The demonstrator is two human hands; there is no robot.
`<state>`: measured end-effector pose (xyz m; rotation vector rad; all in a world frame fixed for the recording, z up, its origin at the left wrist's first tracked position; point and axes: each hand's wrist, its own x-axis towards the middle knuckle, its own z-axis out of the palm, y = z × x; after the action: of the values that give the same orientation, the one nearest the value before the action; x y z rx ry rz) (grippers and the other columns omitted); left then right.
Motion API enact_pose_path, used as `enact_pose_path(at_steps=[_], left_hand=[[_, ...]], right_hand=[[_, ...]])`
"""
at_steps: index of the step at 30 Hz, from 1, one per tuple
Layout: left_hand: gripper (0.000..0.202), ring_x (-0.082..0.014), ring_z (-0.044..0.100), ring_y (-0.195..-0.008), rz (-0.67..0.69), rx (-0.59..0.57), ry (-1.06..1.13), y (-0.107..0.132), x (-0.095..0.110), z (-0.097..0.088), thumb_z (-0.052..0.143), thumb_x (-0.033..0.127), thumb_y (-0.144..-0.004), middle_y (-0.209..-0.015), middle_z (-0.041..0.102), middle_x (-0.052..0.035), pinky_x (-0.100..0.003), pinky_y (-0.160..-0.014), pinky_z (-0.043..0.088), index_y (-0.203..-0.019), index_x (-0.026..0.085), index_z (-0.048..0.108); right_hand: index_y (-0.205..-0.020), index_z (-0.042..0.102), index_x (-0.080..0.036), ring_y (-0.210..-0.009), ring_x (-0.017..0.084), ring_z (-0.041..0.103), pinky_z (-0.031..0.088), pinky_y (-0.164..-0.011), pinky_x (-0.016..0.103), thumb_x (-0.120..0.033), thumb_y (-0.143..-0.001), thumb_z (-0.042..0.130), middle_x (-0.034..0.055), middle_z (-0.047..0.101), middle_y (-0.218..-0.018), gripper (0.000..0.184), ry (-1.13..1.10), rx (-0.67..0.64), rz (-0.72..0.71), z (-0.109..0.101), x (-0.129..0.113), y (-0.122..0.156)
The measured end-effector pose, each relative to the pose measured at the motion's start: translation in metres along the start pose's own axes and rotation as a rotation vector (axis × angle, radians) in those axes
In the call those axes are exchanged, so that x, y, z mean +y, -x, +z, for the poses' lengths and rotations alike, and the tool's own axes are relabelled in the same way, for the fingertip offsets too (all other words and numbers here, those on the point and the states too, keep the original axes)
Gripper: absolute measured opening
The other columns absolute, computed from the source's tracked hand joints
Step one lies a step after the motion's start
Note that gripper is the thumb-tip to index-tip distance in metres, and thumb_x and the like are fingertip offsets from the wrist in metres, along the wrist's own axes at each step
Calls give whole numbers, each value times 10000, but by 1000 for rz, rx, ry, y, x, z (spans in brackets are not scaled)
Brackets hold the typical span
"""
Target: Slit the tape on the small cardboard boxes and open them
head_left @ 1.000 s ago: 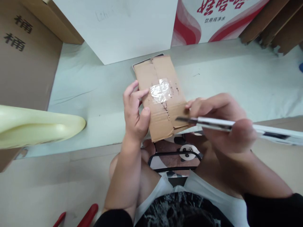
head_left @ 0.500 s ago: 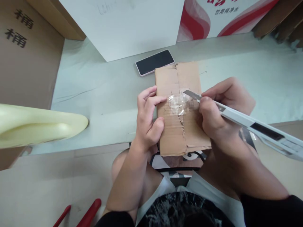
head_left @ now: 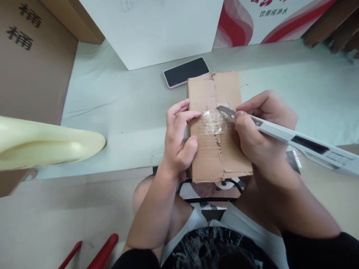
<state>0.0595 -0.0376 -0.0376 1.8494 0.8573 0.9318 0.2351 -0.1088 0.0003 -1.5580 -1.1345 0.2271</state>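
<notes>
Head: left grip (head_left: 178, 144) clasps box (head_left: 211, 158); right grip (head_left: 259, 136) holds knife (head_left: 297, 139) (seemingly) on tape (head_left: 211, 121).

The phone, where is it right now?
In the head view the phone lies on the pale table, just past the far left corner of the cardboard box, near the white board.

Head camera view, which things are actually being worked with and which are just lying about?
In use: cardboard box, gripped by the left hand; clear tape patch on its seam; utility knife in the right hand, blade tip at the tape.
Lying about: smartphone beyond the box; cream plastic piece at left; red handles at bottom left.
</notes>
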Motion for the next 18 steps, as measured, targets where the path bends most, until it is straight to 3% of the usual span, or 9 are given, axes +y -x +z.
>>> enact_pose_path(at_steps=[18], left_hand=[[460, -404, 361, -1573, -38, -1, 26, 0, 4, 1, 469, 651, -971, -1611, 452, -60, -601, -1195, 483, -1235, 313, 638]], right_hand=[[-766, 635, -245, -499, 117, 442, 336, -458, 294, -168, -839, 707, -51, 563, -597, 129, 8, -45, 25, -3, -1, -1]])
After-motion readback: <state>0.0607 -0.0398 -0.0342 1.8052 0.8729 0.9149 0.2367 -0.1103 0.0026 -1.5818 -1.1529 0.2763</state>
